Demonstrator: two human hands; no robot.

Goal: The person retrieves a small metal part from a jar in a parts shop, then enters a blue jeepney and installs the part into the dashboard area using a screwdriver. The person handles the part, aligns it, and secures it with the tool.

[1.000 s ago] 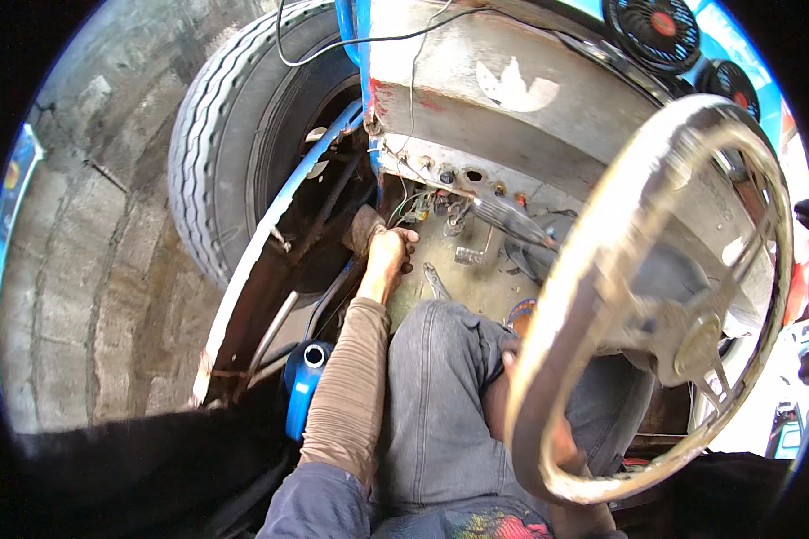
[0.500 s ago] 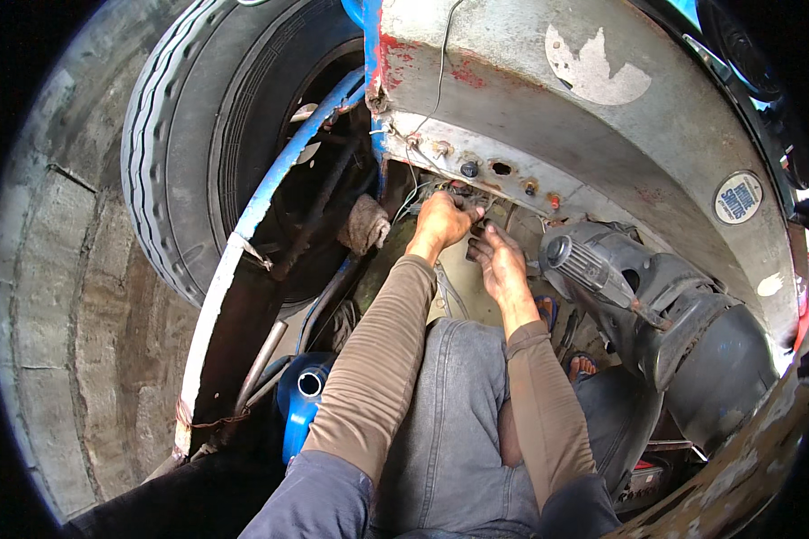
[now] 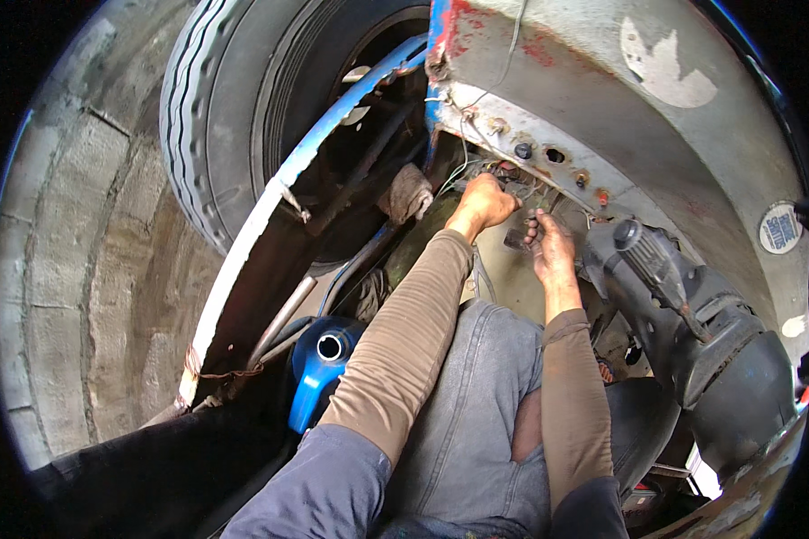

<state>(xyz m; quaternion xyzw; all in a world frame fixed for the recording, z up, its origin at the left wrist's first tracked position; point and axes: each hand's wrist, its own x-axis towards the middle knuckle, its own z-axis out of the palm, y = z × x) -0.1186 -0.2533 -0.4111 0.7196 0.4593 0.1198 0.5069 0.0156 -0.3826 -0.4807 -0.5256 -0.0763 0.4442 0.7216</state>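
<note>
My left hand (image 3: 485,205) is closed just below the dashboard panel (image 3: 571,162), thumb and fingers pressed together. Thin wires (image 3: 463,162) run down beside it; whatever its fingers hold is hidden. My right hand (image 3: 554,247) is a little to the right and nearer, its fingers curled into a pinch. A small dark flat piece (image 3: 516,239) shows at its fingertips, though I cannot tell whether it is gripped. Its held thing is too small to name. Between the hands and my knee, a metal hand tool with two handles (image 3: 483,277) lies partly covered.
A black steering column with a ribbed lever (image 3: 656,265) stands at right. At left are a blue plastic jug (image 3: 313,382), a rag (image 3: 406,193) on a bar, a blue-and-white door-frame edge (image 3: 243,256) and a large tyre (image 3: 243,99).
The view has shifted, so the scene sits farther right. My hands have moved apart; the right one has drawn away from the left and turned, with its fingers now curled upward.
</note>
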